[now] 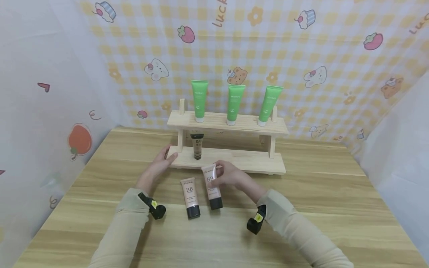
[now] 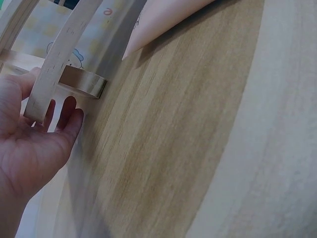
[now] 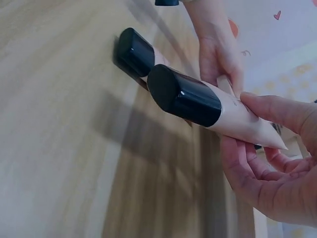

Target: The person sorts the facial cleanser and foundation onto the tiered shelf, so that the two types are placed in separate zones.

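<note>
My right hand pinches a pink BB cream tube with a black cap, held just above the table with the cap toward me. In the right wrist view the thumb lies on one side of this tube and the fingers on the other. A second pink BB cream tube lies on the table to its left. My left hand grips the left end of the lower board of a two-tier wooden shelf. The left wrist view shows the thumb above the board and fingers beneath.
Three green tubes stand on the upper board: left, middle and right, the right one leaning. A small brown tube with a dark cap stands on the lower board. Behind the shelf hangs a checked cloth.
</note>
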`<state>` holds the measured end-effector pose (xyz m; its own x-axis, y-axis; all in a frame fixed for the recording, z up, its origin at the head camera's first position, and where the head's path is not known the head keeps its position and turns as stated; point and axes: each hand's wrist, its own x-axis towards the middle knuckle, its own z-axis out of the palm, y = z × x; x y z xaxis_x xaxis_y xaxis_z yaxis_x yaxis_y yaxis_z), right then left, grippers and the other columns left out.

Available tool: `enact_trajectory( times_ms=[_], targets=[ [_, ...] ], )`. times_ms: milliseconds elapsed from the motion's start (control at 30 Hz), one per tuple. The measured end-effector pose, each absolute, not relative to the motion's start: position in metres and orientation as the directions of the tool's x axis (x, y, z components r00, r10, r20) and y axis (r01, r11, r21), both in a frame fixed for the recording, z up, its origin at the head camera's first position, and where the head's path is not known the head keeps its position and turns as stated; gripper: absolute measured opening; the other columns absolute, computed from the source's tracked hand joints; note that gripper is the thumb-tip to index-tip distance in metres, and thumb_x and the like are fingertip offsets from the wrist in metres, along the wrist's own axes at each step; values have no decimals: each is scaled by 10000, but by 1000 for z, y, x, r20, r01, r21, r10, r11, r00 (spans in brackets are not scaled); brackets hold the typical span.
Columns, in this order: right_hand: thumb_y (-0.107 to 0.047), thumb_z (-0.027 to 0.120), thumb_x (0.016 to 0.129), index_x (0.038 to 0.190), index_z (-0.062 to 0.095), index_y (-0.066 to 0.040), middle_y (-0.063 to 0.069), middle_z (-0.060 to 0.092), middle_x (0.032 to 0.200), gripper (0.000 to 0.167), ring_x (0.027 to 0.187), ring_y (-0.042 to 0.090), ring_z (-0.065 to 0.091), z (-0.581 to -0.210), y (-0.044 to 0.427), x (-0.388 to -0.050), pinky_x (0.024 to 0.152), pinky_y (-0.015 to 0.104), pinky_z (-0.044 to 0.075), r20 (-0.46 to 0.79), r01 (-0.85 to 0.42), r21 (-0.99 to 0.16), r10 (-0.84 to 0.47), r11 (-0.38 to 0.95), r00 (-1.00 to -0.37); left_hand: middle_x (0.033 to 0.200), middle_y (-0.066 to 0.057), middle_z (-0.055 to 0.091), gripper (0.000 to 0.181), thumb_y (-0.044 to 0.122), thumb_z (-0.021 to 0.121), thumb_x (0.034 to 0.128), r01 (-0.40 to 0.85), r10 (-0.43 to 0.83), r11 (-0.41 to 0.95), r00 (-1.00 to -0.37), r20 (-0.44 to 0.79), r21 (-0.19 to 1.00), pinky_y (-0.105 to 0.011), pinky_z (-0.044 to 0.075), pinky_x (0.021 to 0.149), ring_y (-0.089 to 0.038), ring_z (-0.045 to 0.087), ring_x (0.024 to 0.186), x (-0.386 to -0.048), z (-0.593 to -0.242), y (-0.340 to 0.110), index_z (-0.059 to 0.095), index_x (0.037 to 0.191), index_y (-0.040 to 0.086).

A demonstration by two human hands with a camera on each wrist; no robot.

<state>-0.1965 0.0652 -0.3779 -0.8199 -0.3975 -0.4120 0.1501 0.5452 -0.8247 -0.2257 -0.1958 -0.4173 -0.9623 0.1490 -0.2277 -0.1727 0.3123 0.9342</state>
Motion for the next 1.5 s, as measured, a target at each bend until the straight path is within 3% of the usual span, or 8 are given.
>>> enact_trajectory(
  times_ms=[333,700,867,1133,1500],
  targets=[
    [-110,746,712,1229,448,-21,153,560,1097,604,903,206,575,-360,77,-207,752,323,546,-372,145,-835,-350,531,-860,1537,-180,-21,699,301,417,968,-175,139,309,-964,-226,935,-504,198,1138,-381,67,1406,-229,-426,-201,-11,1469,70],
    [-111,754,712,1197,498,-22,129,562,1080,556,889,182,567,-347,84,-214,687,230,517,-326,119,-845,-327,521,-887,1535,-184,-37,705,292,421,966,-180,145,296,-962,-231,938,-504,184,1141,-385,45,1406,-229,-427,-201,-20,1468,69],
    [-100,757,706,1154,561,-12,137,612,1086,497,937,190,582,-343,87,-218,734,227,513,-283,96,-846,-289,524,-915,1535,-184,-43,701,294,414,969,-175,149,297,-963,-227,939,-508,164,1145,-382,26,1408,-229,-426,-201,-24,1468,68],
    [-96,741,726,1182,574,-16,147,615,1127,492,1038,231,563,-335,95,-223,880,326,484,-274,136,-861,-223,490,-935,1536,-181,-32,699,291,420,967,-177,151,278,-963,-225,944,-507,180,1142,-374,32,1411,-228,-427,-200,-12,1467,64],
    [-37,754,697,1178,587,-29,170,628,1155,510,1040,214,588,-328,103,-233,979,350,450,-208,128,-898,-149,421,-967,1537,-185,-6,699,292,431,963,-158,157,256,-967,-202,954,-488,132,1160,-357,35,1416,-230,-430,-199,7,1467,58]
  ],
)
